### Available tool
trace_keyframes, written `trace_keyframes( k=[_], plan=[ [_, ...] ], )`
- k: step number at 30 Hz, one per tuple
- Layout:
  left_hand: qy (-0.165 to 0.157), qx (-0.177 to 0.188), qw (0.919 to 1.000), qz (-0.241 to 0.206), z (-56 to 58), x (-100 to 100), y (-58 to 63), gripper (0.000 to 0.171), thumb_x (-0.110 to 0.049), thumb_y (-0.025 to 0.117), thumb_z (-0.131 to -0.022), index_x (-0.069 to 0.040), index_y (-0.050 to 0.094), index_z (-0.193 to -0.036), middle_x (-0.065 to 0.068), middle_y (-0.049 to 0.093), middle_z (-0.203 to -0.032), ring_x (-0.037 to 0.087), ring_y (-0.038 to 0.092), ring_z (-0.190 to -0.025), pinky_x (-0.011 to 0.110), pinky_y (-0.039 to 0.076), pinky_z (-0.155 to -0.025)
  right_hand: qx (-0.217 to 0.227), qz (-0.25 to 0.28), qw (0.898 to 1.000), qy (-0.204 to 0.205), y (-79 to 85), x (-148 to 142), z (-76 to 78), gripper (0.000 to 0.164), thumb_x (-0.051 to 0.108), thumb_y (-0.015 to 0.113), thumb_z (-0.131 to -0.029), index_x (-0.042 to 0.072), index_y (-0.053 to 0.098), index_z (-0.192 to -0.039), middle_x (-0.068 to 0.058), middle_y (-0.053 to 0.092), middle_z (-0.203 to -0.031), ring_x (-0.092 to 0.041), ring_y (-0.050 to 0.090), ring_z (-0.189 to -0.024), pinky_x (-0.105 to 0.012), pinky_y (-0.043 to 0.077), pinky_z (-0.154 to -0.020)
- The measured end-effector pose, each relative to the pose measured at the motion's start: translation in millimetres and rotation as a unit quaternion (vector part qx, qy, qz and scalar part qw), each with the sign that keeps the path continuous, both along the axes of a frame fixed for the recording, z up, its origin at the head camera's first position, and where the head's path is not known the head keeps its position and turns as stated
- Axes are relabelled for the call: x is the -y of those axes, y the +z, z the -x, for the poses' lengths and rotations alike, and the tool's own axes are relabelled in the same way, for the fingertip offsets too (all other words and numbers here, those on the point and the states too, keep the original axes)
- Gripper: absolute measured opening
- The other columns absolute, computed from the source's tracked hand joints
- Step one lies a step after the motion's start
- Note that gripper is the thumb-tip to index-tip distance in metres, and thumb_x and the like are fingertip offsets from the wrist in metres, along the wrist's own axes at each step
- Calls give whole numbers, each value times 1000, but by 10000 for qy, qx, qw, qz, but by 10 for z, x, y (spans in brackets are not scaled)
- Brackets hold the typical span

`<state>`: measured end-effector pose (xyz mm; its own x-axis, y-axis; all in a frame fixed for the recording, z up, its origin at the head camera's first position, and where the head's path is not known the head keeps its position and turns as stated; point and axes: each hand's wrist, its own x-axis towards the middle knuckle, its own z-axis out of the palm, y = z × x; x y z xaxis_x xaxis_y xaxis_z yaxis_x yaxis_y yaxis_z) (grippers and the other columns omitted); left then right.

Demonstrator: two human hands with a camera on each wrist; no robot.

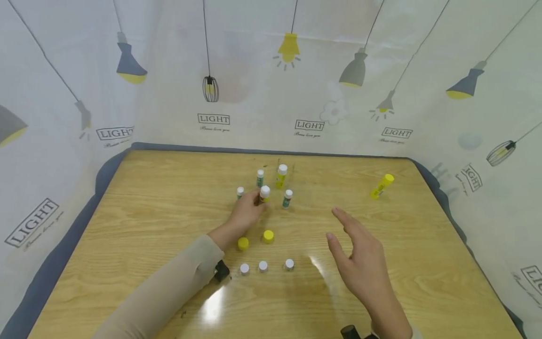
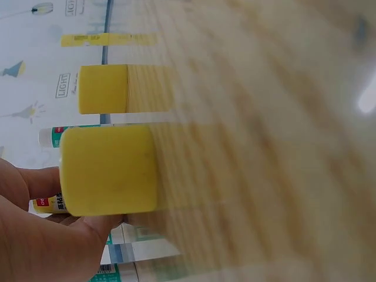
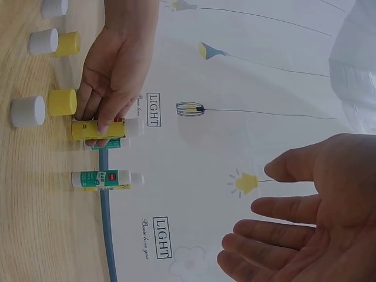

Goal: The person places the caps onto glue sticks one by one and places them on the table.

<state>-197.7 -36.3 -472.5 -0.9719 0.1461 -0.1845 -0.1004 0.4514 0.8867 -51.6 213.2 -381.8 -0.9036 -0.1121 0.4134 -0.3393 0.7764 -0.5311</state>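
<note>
My left hand grips an upright yellow glue stick with a white top, its base at or near the tabletop. Around it stand green-and-white glue sticks and another yellow glue stick with a white top. One green stick is partly hidden behind the left hand. My right hand hovers above the table with its fingers extended and nothing in it. In the left wrist view, a yellow cap looms large before the hand.
Two yellow caps lie nearer me than the sticks, with three white caps in a row closer still. A yellow-capped glue stick stands alone at the far right. A printed curtain surrounds the wooden table.
</note>
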Motion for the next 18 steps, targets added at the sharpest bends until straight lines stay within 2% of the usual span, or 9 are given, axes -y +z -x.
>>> trace_keyframes(
  k=[8,18],
  plan=[
    [28,-28,10000,-9,20,1,27,28,-14,66,-100,-8,64,-127,12,61,-141,29,52,-136,47,43,-115,-54,11,10000,-19,22,2,-3,48,14,66,-99,12,55,-145,-12,60,-143,-36,68,-110,-58,57,-91],
    [-47,-59,9999,-97,23,16,2,21,-13,68,-98,-9,67,-119,9,63,-138,28,55,-133,47,45,-114,-115,197,9997,68,-2,33,-17,50,10,68,-96,13,56,-145,-10,60,-143,-35,68,-111,-56,58,-91]
  ],
)
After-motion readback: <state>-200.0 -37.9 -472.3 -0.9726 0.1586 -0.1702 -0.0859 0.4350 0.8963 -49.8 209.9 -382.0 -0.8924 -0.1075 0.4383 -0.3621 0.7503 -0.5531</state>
